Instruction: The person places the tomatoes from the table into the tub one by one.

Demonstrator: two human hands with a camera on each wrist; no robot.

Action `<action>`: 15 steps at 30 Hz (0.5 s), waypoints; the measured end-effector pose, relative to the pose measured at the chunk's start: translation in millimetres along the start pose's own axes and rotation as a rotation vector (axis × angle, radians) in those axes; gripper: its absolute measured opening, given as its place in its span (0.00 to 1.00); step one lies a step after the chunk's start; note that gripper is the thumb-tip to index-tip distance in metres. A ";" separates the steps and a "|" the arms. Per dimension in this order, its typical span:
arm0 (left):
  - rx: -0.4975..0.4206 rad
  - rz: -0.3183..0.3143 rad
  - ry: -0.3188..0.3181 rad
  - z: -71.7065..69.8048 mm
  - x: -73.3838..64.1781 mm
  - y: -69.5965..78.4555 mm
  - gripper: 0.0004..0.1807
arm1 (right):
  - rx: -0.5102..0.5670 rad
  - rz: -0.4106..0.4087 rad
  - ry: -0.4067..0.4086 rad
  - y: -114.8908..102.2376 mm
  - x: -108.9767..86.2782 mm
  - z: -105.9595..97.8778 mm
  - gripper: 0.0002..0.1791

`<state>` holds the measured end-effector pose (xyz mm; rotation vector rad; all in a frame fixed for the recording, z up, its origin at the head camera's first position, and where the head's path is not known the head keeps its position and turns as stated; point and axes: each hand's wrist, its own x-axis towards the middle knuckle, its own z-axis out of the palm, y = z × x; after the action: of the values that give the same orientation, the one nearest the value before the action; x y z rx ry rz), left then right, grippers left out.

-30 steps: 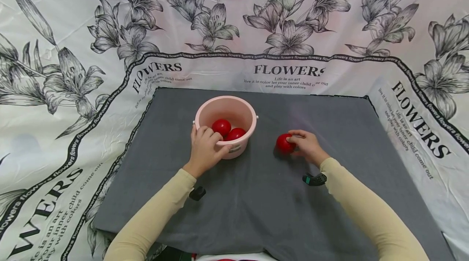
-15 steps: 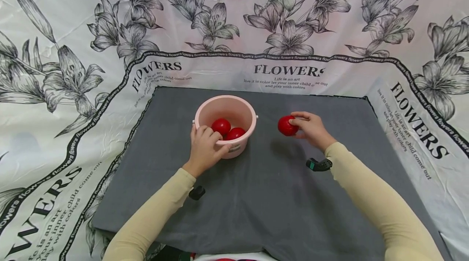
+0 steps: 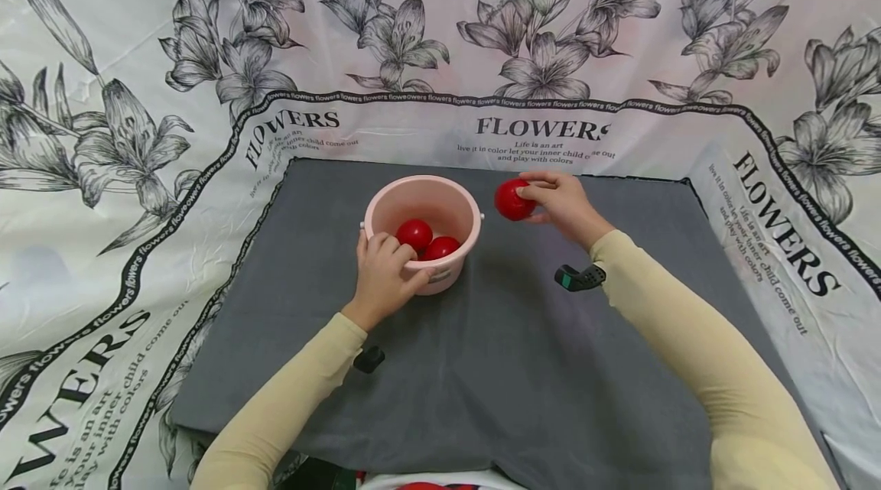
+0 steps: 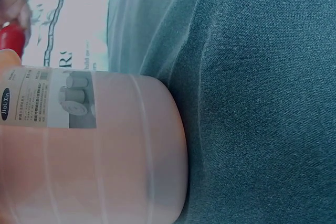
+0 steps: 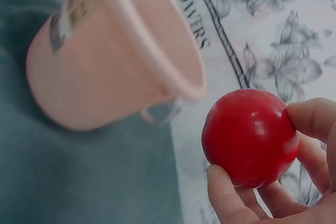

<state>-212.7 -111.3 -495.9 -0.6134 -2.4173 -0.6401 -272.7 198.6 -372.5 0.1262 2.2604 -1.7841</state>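
A pink plastic bucket (image 3: pixel 450 274) stands upright on the cloth-covered table. My left hand (image 3: pixel 380 276) grips its near-left rim, fingers over the edge and thumb along the outside. Inside lie two glossy balls, a red ball (image 3: pixel 414 234) and another red ball (image 3: pixel 441 248). Raised above the table, just right of the bucket, my right hand (image 3: pixel 560 206) holds a third red ball (image 5: pixel 249 137) between thumb and fingertips. The left wrist view is filled by the bucket's labelled side (image 4: pixel 126 150); the left hand is hidden there.
Dark grey cloth (image 3: pixel 516 368) covers the table. White flower-printed sheeting (image 3: pixel 399 123) rises behind it and at both sides. The bucket's handle end (image 5: pixel 163 111) juts out from its side. A black band (image 3: pixel 580 277) is on the right wrist.
My right hand has lifted the red ball off the table, then carried it up and leftward toward the bucket. My left hand keeps its hold on the rim, and the bucket stays in place.
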 end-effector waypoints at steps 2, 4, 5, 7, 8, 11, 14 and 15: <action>0.003 0.002 0.000 -0.4 0.7 -0.5 0.18 | 0.004 -0.006 -0.011 -9.9 2.7 7.6 0.29; 0.003 0.003 -0.005 -0.5 1.2 -0.9 0.18 | 0.000 -0.014 -0.021 -18.2 5.2 16.0 0.28; 0.002 0.003 -0.009 -0.5 1.3 -0.9 0.18 | -0.003 -0.017 -0.021 -21.8 6.3 20.5 0.27; -0.001 -0.002 -0.019 -0.7 1.3 -0.7 0.18 | -0.019 -0.027 -0.027 -27.5 8.4 30.3 0.26; -0.002 -0.006 -0.024 -0.8 1.2 -0.5 0.18 | -0.026 -0.032 -0.029 -30.0 9.2 35.8 0.26; 0.001 -0.015 -0.031 -1.5 0.8 0.0 0.18 | -0.053 -0.043 -0.042 -34.2 11.2 52.1 0.25; 0.003 -0.012 -0.026 -3.0 0.8 0.7 0.18 | -0.105 -0.058 -0.060 -34.1 12.4 66.9 0.25; 0.003 -0.010 -0.027 -3.4 0.8 0.8 0.17 | -0.121 -0.058 -0.064 -33.2 13.0 71.4 0.24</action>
<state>-211.5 -112.3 -492.7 -0.6122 -2.4475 -0.6360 -282.2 120.4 -359.6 -0.0196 2.3416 -1.6486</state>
